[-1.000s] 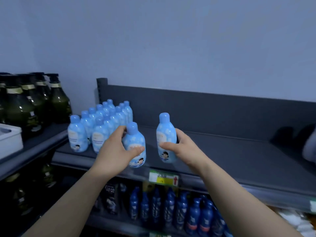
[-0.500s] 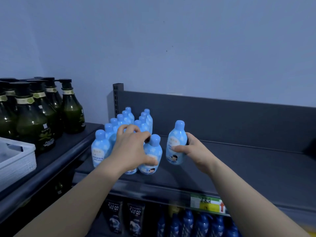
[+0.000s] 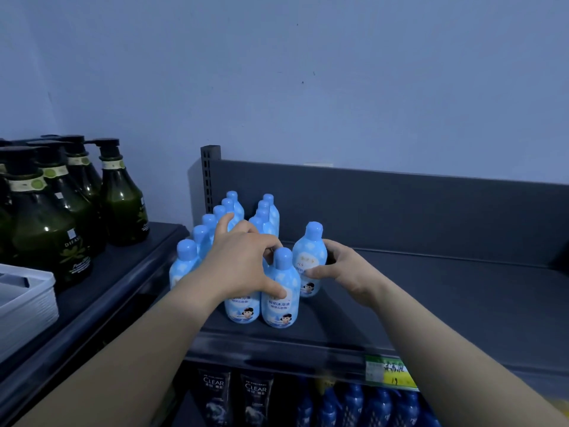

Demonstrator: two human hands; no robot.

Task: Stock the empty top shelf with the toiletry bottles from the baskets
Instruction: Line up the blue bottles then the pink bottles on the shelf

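Left hand (image 3: pixel 243 263) curls round the front bottle (image 3: pixel 281 306), right hand (image 3: pixel 345 272) grips the rear bottle (image 3: pixel 308 257), seating both upright on the shelf (image 3: pixel 431 303), apparently extending the rows (image 3: pixel 229 208).

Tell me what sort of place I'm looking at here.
Most likely a shop's toiletries aisle: dark metal shelving holding rows of identical light blue bottles, a price tag on the shelf edge, and CLEAR-branded tubes below.

Bottles (image 3: pixel 280 309), perhaps 3 rows, left on shelf (image 3: pixel 431 303)
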